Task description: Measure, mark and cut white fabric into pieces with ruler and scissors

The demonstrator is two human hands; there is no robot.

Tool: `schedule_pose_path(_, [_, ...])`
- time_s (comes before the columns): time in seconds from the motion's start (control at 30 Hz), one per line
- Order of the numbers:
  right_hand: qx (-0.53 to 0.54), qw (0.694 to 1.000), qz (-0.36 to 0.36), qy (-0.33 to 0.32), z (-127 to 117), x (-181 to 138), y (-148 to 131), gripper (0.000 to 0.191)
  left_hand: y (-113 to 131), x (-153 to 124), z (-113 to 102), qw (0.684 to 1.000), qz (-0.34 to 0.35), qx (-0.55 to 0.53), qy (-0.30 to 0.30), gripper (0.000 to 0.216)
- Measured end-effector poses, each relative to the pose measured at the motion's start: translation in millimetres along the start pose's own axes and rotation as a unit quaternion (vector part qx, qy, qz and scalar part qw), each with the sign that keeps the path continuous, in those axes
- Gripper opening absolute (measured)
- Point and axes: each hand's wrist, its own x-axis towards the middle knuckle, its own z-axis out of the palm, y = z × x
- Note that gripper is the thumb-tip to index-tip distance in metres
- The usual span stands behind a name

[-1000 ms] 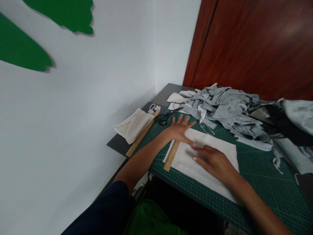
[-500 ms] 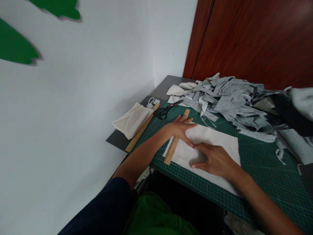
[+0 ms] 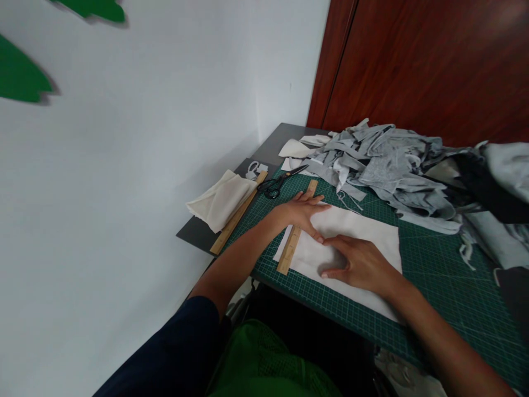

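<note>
A white piece of fabric (image 3: 363, 226) lies flat on the green cutting mat (image 3: 430, 264). Across its left end rests a short wooden ruler (image 3: 289, 251). My left hand (image 3: 305, 214) lies spread over the ruler's middle and the cloth, pressing both down with the fingers apart. To its right, my right hand (image 3: 361, 262) rests on the fabric, thumb and index finger stretched apart, holding nothing. The tip of its index finger is close to my left thumb; I cannot tell if they touch. Black-handled scissors (image 3: 276, 184) lie on the mat beyond my left hand.
A longer wooden ruler (image 3: 231, 226) runs along the mat's left edge, partly beside folded cream fabric (image 3: 223, 201). A white tape-like item (image 3: 253, 171) sits behind it. Grey fabric scraps (image 3: 384, 165) are heaped at the back. A white wall (image 3: 165, 110) borders the left.
The camera view has shifted slightly. Both hands, the ruler and the fabric keep the same arrangement.
</note>
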Motion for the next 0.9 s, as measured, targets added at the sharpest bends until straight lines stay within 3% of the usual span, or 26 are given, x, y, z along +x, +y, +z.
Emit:
schedule_pose_path(0.13, [0.011, 1.0, -0.001, -0.005, -2, 1, -1, 0.061, -3, 0, -4, 1.0, -0.008, -0.015, -0.008, 0.135])
schedule_pose_path(0.27, [0.004, 1.0, 0.0, -0.004, -2, 1, -1, 0.062, -9, -4, -12, 0.998, -0.062, -0.022, -0.007, 0.148])
schedule_pose_path(0.47, [0.001, 1.0, 0.008, -0.018, -5, 3, -1, 0.07, -19, -6, -19, 0.996, -0.088, -0.004, -0.025, 0.139])
schedule_pose_path(0.9, [0.011, 1.0, 0.022, -0.007, -5, 6, 3, 0.079, -35, 9, -10, 0.997, -0.074, 0.022, -0.009, 0.132])
